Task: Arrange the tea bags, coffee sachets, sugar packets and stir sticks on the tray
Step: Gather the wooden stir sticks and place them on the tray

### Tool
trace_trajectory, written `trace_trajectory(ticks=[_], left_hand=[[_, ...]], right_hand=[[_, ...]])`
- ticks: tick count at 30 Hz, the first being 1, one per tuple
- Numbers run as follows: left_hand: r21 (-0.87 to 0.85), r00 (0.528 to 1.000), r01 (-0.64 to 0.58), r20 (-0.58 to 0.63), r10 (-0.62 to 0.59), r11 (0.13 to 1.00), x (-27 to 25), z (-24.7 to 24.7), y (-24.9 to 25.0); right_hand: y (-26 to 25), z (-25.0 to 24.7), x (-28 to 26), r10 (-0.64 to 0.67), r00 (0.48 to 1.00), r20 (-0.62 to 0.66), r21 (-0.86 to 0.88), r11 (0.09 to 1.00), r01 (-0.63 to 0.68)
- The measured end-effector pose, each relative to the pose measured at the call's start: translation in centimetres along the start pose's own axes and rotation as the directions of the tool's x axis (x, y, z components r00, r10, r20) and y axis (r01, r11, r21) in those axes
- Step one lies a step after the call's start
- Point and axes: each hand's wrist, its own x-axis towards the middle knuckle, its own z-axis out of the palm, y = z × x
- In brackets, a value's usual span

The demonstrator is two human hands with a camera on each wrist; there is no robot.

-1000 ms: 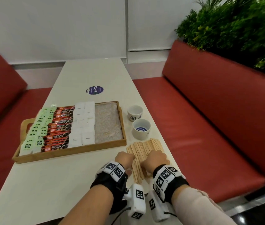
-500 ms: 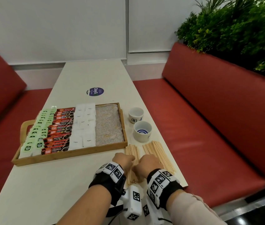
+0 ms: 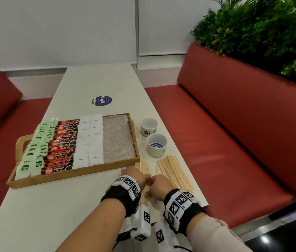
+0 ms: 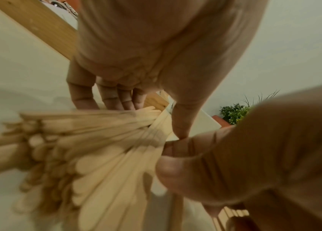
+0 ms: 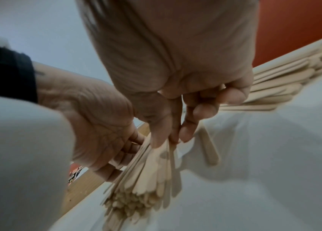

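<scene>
left hand (image 3: 136,177): on the bench (image 3: 52,211) just in front of the tray's near right corner; fingers (image 4: 104,100) curled round the left side of a bundle of stir sticks (image 4: 100,150).
right hand (image 3: 159,186): just beside the left hand, thumbs touching; fingers (image 5: 187,125) together, pinching the same bundle from the right.
bundle: fanned out at the near end, blurred in both wrist views; tips show past the left hand in the head view.
loose stir sticks (image 3: 175,172): flat pile on the bench right of the hands, near the bench edge.
tray (image 3: 81,172): wooden, handle at left; rows left to right are green tea bags (image 3: 34,151), red coffee sachets (image 3: 61,144), white sugar packets (image 3: 89,140); right strip shows only the speckled liner (image 3: 118,140).
cups (image 3: 156,144): two small white ones on the bench between tray and bench edge, beyond the loose pile.
round sticker (image 3: 101,100): on the bench beyond the tray.
surroundings: red seats (image 3: 234,124) both sides, green plants (image 3: 261,30) behind the right seat back.
</scene>
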Motion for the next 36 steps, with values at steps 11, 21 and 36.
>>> trace_trajectory(ticks=[11,21,36], left_hand=[[0.348,0.996,-0.081,0.002,0.086,0.934,0.7,0.1,1.1],[0.511,0.982,-0.191,0.089,0.169,0.838,0.3,-0.3,0.8],[0.425,0.972,-0.199,-0.029,0.233,0.883,0.6,0.5,0.5]], right_hand=[[0.6,0.1,0.7,-0.001,1.000,0.017,0.259,0.966,-0.003],[0.1,-0.3,1.0,0.035,0.999,0.006,0.241,0.970,-0.035],[-0.7,0.7,1.3,-0.049,0.999,-0.007,0.103,0.993,0.050]])
